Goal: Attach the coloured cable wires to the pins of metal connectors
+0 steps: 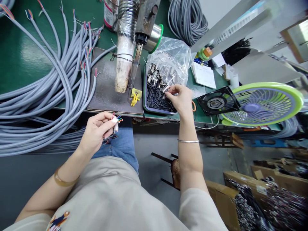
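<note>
My left hand (102,126) is closed around a cable end (115,120), its red, blue, green and orange wires fanning out from a white wrapping. Over the tray (160,112), my right hand (178,98) pinches a small metal connector (165,89) between thumb and fingertips. Short black sleeves (155,97) fill the tray's near part, with loose silver connectors (154,75) behind them. A clear plastic bag (180,53) lies partly over the tray's back. Left of the tray, a yellow clip-like piece (136,96) rests on the dark board (103,85).
Grey cables (55,80) with stripped ends heap across the left of the table. A soldering tool (136,62) hangs above the board beside a wrapped tube (124,70). A solder spool (155,38) and cable coil (186,21) stand behind; a green fan (262,102) is right.
</note>
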`<move>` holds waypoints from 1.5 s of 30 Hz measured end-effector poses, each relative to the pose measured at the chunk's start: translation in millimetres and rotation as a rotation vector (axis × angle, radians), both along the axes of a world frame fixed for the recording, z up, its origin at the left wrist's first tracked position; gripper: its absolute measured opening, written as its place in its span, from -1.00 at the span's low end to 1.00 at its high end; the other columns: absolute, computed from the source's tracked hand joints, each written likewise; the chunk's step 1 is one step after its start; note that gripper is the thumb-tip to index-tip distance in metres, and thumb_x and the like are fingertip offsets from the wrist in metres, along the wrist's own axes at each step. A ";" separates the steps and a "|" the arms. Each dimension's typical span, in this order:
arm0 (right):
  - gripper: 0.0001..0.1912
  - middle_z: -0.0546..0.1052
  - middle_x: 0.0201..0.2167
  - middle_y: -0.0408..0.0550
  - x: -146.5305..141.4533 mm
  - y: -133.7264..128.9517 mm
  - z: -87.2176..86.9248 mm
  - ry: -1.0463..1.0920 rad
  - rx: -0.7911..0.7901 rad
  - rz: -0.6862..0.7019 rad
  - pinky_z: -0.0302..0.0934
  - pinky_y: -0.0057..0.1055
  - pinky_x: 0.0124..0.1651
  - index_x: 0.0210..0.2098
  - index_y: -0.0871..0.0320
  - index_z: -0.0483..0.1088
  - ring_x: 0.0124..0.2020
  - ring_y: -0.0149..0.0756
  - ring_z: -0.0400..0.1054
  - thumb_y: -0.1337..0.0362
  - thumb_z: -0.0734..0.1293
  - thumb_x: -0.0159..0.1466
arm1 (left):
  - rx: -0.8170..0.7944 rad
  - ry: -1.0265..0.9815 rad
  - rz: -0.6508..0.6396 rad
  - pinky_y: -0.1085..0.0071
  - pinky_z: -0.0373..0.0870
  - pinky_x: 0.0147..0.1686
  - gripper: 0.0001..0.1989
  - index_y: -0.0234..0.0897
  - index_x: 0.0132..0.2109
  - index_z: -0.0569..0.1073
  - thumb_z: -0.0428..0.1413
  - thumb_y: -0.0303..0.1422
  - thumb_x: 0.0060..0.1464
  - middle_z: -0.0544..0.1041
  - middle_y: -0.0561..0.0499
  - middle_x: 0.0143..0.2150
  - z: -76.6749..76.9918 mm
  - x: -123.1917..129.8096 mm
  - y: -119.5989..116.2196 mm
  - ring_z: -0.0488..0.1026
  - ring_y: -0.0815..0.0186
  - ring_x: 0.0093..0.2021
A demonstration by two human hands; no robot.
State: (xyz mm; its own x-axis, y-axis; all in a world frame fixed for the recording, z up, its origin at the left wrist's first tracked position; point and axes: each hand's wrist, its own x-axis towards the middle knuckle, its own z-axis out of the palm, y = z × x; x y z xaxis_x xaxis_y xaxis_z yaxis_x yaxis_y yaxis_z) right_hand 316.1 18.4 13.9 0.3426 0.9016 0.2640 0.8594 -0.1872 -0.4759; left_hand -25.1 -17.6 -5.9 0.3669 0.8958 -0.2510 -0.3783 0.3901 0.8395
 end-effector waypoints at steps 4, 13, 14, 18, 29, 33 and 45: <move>-0.83 0.51 -0.49 -0.14 -0.3 1.5 7.0 -0.041 -0.048 0.034 0.28 -0.20 -0.09 -0.56 0.09 0.37 -0.38 -0.26 0.40 0.36 0.45 0.04 | 0.078 0.025 0.019 0.57 0.09 -0.66 -0.91 -0.33 -0.38 0.58 0.32 -0.40 -0.05 0.57 0.02 -0.52 0.9 3.4 -1.4 0.23 0.56 -0.69; -0.83 0.45 -0.38 -0.15 -4.7 -13.5 15.4 0.045 0.205 0.048 0.35 -0.33 -0.21 -0.55 0.10 0.35 -0.31 -0.35 0.39 0.42 0.42 0.05 | 0.043 0.010 0.005 0.60 -0.07 -0.67 -0.90 -0.33 -0.42 0.54 0.29 -0.41 0.00 0.50 0.07 -0.59 1.2 11.8 0.7 0.14 0.60 -0.69; -0.84 0.46 -0.36 -0.14 -9.1 -18.6 19.5 0.060 0.269 0.028 0.36 -0.36 -0.25 -0.55 0.10 0.36 -0.28 -0.35 0.41 0.43 0.42 0.03 | 0.053 0.009 0.007 0.59 -0.06 -0.67 -0.89 -0.33 -0.42 0.53 0.29 -0.41 0.00 0.50 0.06 -0.58 0.9 12.8 1.1 0.13 0.61 -0.70; -0.82 0.46 -0.35 -0.13 -40.9 -46.9 37.7 0.216 0.474 0.109 0.46 -0.32 -0.33 -0.50 0.12 0.38 -0.37 -0.36 0.46 0.36 0.48 0.09 | 0.042 0.007 0.002 0.59 -0.09 -0.69 -0.85 -0.34 -0.43 0.50 0.30 -0.39 -0.01 0.49 0.08 -0.60 -0.2 16.7 4.1 0.11 0.61 -0.71; -0.81 0.69 -0.16 -0.12 -131.6 -76.2 -13.6 0.065 0.609 0.314 0.54 -0.28 -0.15 -0.22 0.00 0.53 -0.16 -0.23 0.62 0.44 0.44 0.26 | 0.155 0.026 0.009 0.60 0.12 -0.62 -0.85 -0.33 -0.47 0.49 0.30 -0.44 -0.02 0.41 0.12 -0.61 4.9 28.2 9.4 0.25 0.56 -0.61; -0.84 0.68 -0.09 -0.11 -145.4 -73.4 -26.9 0.267 0.529 0.321 0.55 -0.23 -0.09 -0.16 -0.03 0.48 -0.08 -0.21 0.62 0.39 0.37 0.34 | 0.159 0.073 0.051 0.58 0.14 -0.63 -0.87 -0.33 -0.44 0.55 0.34 -0.39 -0.06 0.51 0.07 -0.50 1.3 30.5 13.6 0.24 0.56 -0.60; -0.91 0.67 -0.11 -0.10 -149.3 -60.2 -29.5 0.518 0.370 0.353 0.51 -0.08 0.05 -0.33 0.02 0.43 -0.04 -0.17 0.59 0.33 0.40 0.29 | 0.212 0.116 0.091 0.56 0.08 -0.66 -0.91 -0.34 -0.47 0.54 0.29 -0.45 -0.08 0.56 0.03 -0.42 -0.2 35.3 29.5 0.17 0.60 -0.65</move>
State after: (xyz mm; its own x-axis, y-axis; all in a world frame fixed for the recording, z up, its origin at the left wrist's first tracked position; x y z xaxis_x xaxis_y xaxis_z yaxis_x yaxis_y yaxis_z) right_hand 166.9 -41.8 -15.6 0.2118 0.8646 0.4556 0.4858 0.3114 -0.8167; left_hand 10.3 11.9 -6.0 0.2622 0.9608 -0.0903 -0.3000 0.1701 0.9387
